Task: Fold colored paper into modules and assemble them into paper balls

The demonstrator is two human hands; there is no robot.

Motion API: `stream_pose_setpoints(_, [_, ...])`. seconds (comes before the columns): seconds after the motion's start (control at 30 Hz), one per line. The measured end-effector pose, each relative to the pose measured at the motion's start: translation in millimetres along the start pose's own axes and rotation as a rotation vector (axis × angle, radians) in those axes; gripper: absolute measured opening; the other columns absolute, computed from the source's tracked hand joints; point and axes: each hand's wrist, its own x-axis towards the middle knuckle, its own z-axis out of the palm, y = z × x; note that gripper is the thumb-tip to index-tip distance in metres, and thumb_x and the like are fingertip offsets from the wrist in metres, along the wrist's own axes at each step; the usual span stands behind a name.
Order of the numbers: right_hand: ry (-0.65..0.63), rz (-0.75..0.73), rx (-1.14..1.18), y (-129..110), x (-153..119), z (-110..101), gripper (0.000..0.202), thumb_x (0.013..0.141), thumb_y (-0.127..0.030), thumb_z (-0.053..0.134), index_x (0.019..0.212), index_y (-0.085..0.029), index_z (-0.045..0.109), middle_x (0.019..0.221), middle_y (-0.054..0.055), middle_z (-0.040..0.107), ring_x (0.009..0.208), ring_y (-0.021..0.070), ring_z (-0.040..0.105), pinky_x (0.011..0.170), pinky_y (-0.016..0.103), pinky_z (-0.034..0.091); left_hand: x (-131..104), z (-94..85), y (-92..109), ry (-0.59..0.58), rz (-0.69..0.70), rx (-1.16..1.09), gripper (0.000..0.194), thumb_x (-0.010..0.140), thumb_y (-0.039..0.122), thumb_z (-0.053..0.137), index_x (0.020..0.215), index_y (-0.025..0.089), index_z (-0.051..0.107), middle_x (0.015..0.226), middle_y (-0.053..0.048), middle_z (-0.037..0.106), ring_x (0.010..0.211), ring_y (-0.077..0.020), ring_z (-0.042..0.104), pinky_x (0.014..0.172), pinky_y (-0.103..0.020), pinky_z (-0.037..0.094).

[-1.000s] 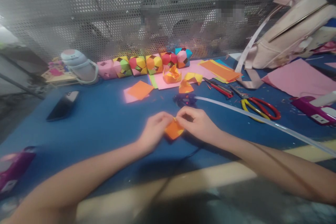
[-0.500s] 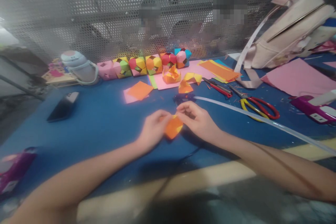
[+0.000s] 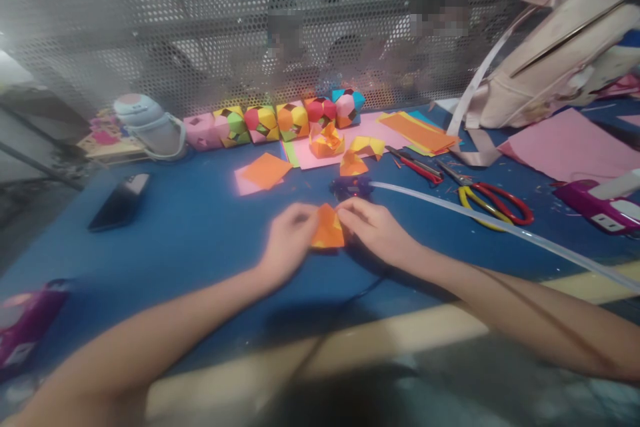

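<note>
pinching at its left side, the left hand [image 3: 286,241] had thumb and fingers closed on a small folded orange paper [image 3: 328,228]; the right hand [image 3: 375,230] had its thumb and fingertips closed at the upper right edge of the same piece. the paper was between the two hands, over the middle of the blue tabletop [image 3: 200,240], well back from the front edge. just beyond it were a dark device [image 3: 351,187] and a translucent rod [image 3: 450,203] that slanted toward the front right corner. farther back were two yellow-orange folded pieces [image 3: 369,147] and an open orange paper form [image 3: 327,141], near a row of colourful paper balls [image 3: 261,123] along the far edge. scissors [image 3: 495,203] with red and yellow handles were toward the right edge; a phone [image 3: 120,201] was near the left edge. an orange square [image 3: 269,171] partly covered a pink square [image 3: 243,183] left of centre.
</note>
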Motion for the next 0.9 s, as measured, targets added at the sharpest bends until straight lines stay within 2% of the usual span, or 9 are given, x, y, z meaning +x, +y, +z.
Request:
stream_pose_setpoints(0.17, [-0.032,-0.027,-0.105,3,1,2,0.019,0.085,-0.024,0.048,0.067,-0.018,0.053,0.06,-0.002,0.058,0.055,0.0105,0.051,0.054,0.022,0.037,0,0.2,-1,0.012,0.024,0.003,0.013,0.078,0.026,0.059,0.071,0.016,0.061,0.096,-0.006,0.068,0.091,-0.0179,0.061,0.083,-0.029,0.046])
stream_pose_setpoints(0.33, [0.027,-0.147,-0.231,10,0,4,0.019,0.082,-0.015,0.048,0.065,-0.018,0.054,0.061,0.0,0.062,0.056,0.0106,0.054,0.057,0.022,0.039,-3,1.3,1,-0.083,-0.032,-0.023,0.01,0.077,0.026,0.06,0.077,0.016,0.06,0.088,-0.003,0.066,0.081,-0.0155,0.06,0.076,-0.028,0.047])
stream_pose_setpoints(0.47, [0.022,-0.206,-0.312,14,1,5,0.019,0.085,-0.017,0.049,0.067,-0.018,0.056,0.065,0.001,0.064,0.058,0.0117,0.057,0.059,0.022,0.04,-3,1.2,-2,-0.091,-0.089,-0.027,0.016,0.077,0.033,0.063,0.079,0.017,0.059,0.078,-0.002,0.064,0.075,-0.0151,0.058,0.07,-0.026,0.046])
stream_pose_setpoints(0.63, [0.028,-0.246,-0.361,17,-1,4,0.024,0.09,-0.023,0.049,0.068,-0.018,0.057,0.064,0.003,0.063,0.058,0.0127,0.056,0.059,0.024,0.04,-3,1.3,-3,-0.104,-0.088,-0.059,0.02,0.076,0.035,0.064,0.082,0.017,0.062,0.084,-0.004,0.066,0.079,-0.017,0.059,0.073,-0.028,0.047])
stream_pose_setpoints(0.77, [0.057,-0.231,-0.372,13,-3,2,0.023,0.09,-0.023,0.05,0.069,-0.018,0.058,0.066,0.003,0.063,0.059,0.0129,0.057,0.061,0.024,0.04,-3,-0.5,-1,-0.222,-0.095,-0.039,0.025,0.08,0.038,0.061,0.09,0.016,0.068,0.089,-0.005,0.069,0.084,-0.0189,0.06,0.075,-0.028,0.047])
stream_pose_setpoints(0.83, [0.022,-0.191,-0.377,9,-3,1,0.023,0.091,-0.023,0.05,0.07,-0.017,0.058,0.068,0.003,0.064,0.062,0.0134,0.058,0.062,0.024,0.04,-1,-3.0,-2,-0.286,-0.108,-0.006,0.03,0.083,0.042,0.057,0.089,0.016,0.071,0.089,-0.004,0.069,0.084,-0.0189,0.06,0.075,-0.027,0.046])
stream_pose_setpoints(0.9, [-0.047,-0.128,-0.407,4,-3,0,0.021,0.091,-0.026,0.052,0.074,-0.016,0.06,0.074,0.005,0.067,0.068,0.0158,0.061,0.064,0.026,0.041,3,-6.2,-6,-0.292,-0.116,-0.001,0.033,0.084,0.046,0.056,0.089,0.017,0.072,0.091,-0.004,0.07,0.085,-0.0185,0.06,0.077,-0.027,0.046])
